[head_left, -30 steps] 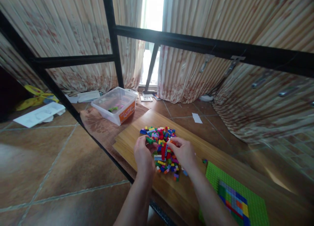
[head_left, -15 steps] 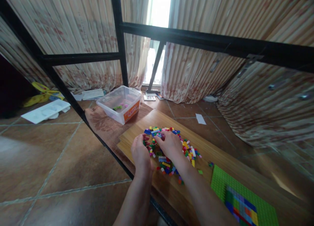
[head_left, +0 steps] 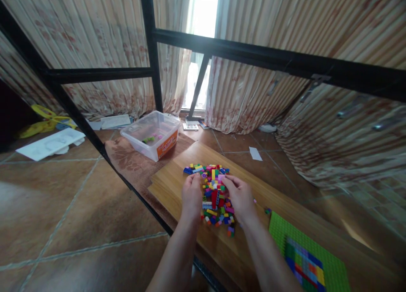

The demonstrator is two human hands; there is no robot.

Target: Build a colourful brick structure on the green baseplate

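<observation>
A heap of small coloured toy bricks (head_left: 217, 199) lies on the wooden tabletop between my hands. On the heap's left side is my left hand (head_left: 192, 194), its fingers closed together beside a small purple brick (head_left: 204, 175); whatever it holds is hidden. My right hand (head_left: 240, 196) reaches in from the right, thumb and forefinger pinched at a pink brick (head_left: 221, 177). Toward the lower right lies a green baseplate (head_left: 333, 258) bearing a patchwork of multicoloured bricks (head_left: 304, 264). A blue brick (head_left: 187, 170) sits at the heap's far left edge.
A clear plastic tub (head_left: 139, 141) with an orange label and a few bricks inside stands on a brown cloth (head_left: 119, 156) beyond the table (head_left: 171, 165). Black metal bars (head_left: 253, 55) cross ahead, before the curtains. Papers (head_left: 52, 143) lie on the tiled floor.
My right hand has moved right, from over the middle of the heap to its right side. The bricks between my hands are now gathered into a narrower pile. My view has shifted slightly.
</observation>
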